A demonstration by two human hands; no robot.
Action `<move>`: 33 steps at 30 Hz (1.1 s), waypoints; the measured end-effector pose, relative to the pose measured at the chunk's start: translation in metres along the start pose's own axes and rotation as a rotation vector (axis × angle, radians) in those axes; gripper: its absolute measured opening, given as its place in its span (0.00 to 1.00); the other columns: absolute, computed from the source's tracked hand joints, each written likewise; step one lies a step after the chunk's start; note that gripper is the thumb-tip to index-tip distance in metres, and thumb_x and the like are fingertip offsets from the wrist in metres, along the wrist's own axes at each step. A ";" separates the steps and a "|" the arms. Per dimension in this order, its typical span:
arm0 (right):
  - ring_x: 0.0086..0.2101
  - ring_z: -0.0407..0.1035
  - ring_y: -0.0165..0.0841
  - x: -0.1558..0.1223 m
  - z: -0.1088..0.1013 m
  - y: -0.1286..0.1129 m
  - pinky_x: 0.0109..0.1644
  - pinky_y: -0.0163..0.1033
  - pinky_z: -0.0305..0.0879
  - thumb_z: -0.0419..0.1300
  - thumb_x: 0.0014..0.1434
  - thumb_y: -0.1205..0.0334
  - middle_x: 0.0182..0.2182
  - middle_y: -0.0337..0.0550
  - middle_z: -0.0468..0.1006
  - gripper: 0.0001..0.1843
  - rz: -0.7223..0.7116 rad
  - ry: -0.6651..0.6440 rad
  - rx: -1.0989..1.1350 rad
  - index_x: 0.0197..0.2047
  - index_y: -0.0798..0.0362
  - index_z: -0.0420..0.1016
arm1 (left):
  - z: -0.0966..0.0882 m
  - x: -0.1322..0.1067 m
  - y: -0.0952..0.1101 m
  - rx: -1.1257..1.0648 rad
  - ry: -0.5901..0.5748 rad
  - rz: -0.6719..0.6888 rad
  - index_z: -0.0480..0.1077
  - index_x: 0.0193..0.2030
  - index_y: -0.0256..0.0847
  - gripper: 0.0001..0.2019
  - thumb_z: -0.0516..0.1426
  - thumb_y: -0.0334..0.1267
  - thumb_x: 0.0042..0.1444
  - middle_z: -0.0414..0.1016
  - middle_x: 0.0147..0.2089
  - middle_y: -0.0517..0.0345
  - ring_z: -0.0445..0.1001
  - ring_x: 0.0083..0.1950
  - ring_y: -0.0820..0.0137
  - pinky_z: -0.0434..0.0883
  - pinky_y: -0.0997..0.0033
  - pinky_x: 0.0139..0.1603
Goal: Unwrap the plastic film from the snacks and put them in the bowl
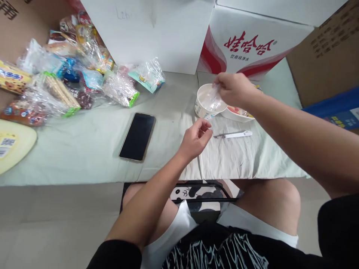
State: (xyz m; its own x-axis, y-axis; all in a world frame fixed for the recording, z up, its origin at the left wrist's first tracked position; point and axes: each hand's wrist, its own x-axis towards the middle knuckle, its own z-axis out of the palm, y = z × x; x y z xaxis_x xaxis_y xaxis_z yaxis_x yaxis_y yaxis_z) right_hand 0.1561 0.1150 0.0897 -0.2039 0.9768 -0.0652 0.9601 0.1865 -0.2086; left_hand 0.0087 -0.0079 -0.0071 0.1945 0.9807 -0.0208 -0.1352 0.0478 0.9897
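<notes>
My right hand (235, 87) pinches a clear plastic wrapper (215, 101) at the mouth of a white paper cup (202, 109); the wrapper's lower part hangs inside the cup. Just to the right, partly hidden by my right forearm, is a second white bowl (238, 116) with colourful packets in it. My left hand (197, 137) hovers over the cloth in front of the cup, fingers loosely curled and apart, with nothing visible in it. Beside it lies a small white-handled knife (235, 135), its blade pointing left toward my left hand.
A dark phone (137, 136) lies on the green cloth (168, 149) left of my left hand. Several packaged snacks (64, 78) pile up at the far left, near a pale yellow rounded object (14, 144). White cartons (246, 41) stand along the back, with a brown cardboard box (328, 56) at right.
</notes>
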 end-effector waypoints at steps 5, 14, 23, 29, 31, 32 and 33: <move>0.51 0.73 0.51 0.024 0.034 -0.012 0.50 0.51 0.68 0.58 0.59 0.71 0.50 0.55 0.80 0.20 -0.210 -0.119 -0.304 0.55 0.51 0.75 | 0.001 -0.005 0.003 0.046 -0.047 -0.014 0.65 0.37 0.43 0.04 0.57 0.37 0.58 0.67 0.31 0.65 0.64 0.28 0.77 0.64 0.71 0.33; 0.37 0.71 0.37 0.019 -0.004 -0.018 0.41 0.42 0.63 0.57 0.60 0.68 0.34 0.48 0.80 0.09 -0.134 -0.011 -0.221 0.41 0.53 0.78 | -0.003 -0.007 0.016 0.092 -0.063 0.003 0.65 0.31 0.42 0.04 0.56 0.36 0.57 0.67 0.28 0.64 0.65 0.31 0.74 0.64 0.69 0.36; 0.28 0.68 0.34 0.062 0.057 -0.025 0.41 0.45 0.69 0.70 0.45 0.75 0.19 0.38 0.69 0.16 -0.212 -0.324 -0.182 0.21 0.50 0.68 | 0.000 -0.007 0.015 0.153 -0.116 -0.047 0.65 0.29 0.43 0.07 0.56 0.40 0.58 0.65 0.26 0.64 0.64 0.30 0.72 0.62 0.69 0.34; 0.27 0.70 0.30 0.075 0.046 -0.014 0.39 0.41 0.70 0.67 0.58 0.58 0.22 0.41 0.75 0.15 -0.252 -0.360 -0.154 0.22 0.49 0.71 | -0.004 -0.010 0.020 0.106 -0.109 -0.085 0.65 0.28 0.42 0.08 0.57 0.40 0.57 0.65 0.26 0.64 0.63 0.29 0.72 0.60 0.69 0.32; 0.30 0.73 0.36 0.078 0.029 -0.021 0.42 0.47 0.71 0.68 0.55 0.59 0.22 0.44 0.74 0.13 -0.206 -0.358 -0.230 0.22 0.50 0.73 | -0.007 -0.008 0.024 0.027 -0.061 -0.096 0.65 0.27 0.42 0.08 0.57 0.39 0.57 0.65 0.25 0.64 0.63 0.29 0.73 0.60 0.70 0.32; 0.32 0.74 0.40 0.078 0.021 -0.029 0.45 0.51 0.71 0.68 0.53 0.60 0.23 0.45 0.74 0.10 -0.195 -0.308 -0.248 0.24 0.51 0.75 | -0.009 -0.006 0.026 -0.029 -0.022 -0.099 0.65 0.27 0.42 0.09 0.57 0.38 0.56 0.64 0.25 0.64 0.63 0.29 0.73 0.61 0.70 0.32; 0.36 0.75 0.44 0.077 0.014 -0.040 0.47 0.55 0.71 0.67 0.54 0.60 0.25 0.46 0.75 0.06 -0.202 -0.229 -0.241 0.28 0.52 0.77 | -0.011 -0.004 0.027 -0.091 0.027 -0.102 0.64 0.26 0.42 0.09 0.56 0.38 0.56 0.64 0.24 0.64 0.62 0.29 0.74 0.61 0.70 0.31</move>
State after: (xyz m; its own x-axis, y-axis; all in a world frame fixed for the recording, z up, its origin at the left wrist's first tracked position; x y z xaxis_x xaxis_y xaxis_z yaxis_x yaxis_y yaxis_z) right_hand 0.0995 0.1812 0.0796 -0.4047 0.8742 -0.2682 0.9081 0.4186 -0.0059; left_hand -0.0066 -0.0087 0.0185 0.1853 0.9746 -0.1258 -0.2042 0.1635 0.9652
